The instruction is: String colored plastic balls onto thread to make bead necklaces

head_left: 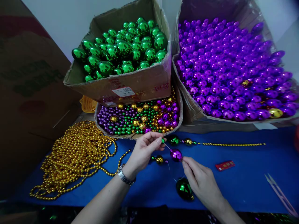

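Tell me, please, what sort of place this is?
Likely a bead-stringing workbench: cartons of green baubles and purple baubles, a gold bead heap, and hands threading a purple bead.

Mirror-glossy, metallic-looking purple bead (176,154) and large green beads (121,46) are gleaming against matt, rough corrugated cardboard boxes (140,82), while the shiny gold bead strand (74,155) is lying on a smooth, matt blue table covering (245,180), and a polished metal wristwatch (125,177) is glinting.
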Motion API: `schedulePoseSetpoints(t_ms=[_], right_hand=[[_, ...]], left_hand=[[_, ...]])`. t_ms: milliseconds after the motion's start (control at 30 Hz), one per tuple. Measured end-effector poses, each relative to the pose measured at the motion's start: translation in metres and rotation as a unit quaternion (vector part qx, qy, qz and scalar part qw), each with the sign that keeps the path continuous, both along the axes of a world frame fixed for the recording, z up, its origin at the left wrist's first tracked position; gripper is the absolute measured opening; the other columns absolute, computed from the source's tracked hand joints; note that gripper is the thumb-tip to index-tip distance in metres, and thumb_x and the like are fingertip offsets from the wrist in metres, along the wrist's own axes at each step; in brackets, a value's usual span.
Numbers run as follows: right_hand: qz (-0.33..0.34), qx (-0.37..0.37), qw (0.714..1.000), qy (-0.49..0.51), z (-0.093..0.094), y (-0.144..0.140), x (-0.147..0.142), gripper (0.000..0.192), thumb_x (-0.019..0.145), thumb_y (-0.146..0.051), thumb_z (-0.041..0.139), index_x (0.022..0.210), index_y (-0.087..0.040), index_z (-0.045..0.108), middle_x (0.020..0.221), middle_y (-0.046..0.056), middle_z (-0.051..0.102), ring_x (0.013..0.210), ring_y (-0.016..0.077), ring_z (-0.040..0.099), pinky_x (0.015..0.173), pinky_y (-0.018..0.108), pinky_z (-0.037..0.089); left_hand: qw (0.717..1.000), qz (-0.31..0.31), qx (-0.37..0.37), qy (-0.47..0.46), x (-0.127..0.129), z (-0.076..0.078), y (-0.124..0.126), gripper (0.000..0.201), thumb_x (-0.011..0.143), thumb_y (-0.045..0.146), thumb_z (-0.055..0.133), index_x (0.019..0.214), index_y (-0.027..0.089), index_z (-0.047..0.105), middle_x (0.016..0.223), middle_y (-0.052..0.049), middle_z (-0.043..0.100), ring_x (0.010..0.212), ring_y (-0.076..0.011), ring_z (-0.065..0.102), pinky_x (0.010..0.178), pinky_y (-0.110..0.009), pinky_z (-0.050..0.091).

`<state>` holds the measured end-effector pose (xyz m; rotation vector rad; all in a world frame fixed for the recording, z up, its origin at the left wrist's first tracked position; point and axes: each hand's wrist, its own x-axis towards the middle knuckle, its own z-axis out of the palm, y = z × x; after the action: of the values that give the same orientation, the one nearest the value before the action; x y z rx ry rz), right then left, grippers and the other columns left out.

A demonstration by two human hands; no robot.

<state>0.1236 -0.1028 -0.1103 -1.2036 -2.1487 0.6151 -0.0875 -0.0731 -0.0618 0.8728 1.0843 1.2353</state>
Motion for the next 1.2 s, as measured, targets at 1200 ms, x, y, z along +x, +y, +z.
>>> schedulePoseSetpoints(t_ms=[1200], right_hand=[[-0.02,-0.066,0.993,0.096,0.007,-0.002,0.017,0.017,0.095,-0.025,0.039,0.089,-0.021,0.053,0.066,-0.002,0.055,0.057,0.0112,0.054,0.057,0.022,0.04]], left_hand=[[0.995,-0.032,0.036,0.084,-0.025,0.023,0.039,0.03,0.083,0.033,0.057,0.109,0.019,0.061,0.107,-0.007,0.062,0.084,-0.0166,0.061,0.074,-0.031,0.052]])
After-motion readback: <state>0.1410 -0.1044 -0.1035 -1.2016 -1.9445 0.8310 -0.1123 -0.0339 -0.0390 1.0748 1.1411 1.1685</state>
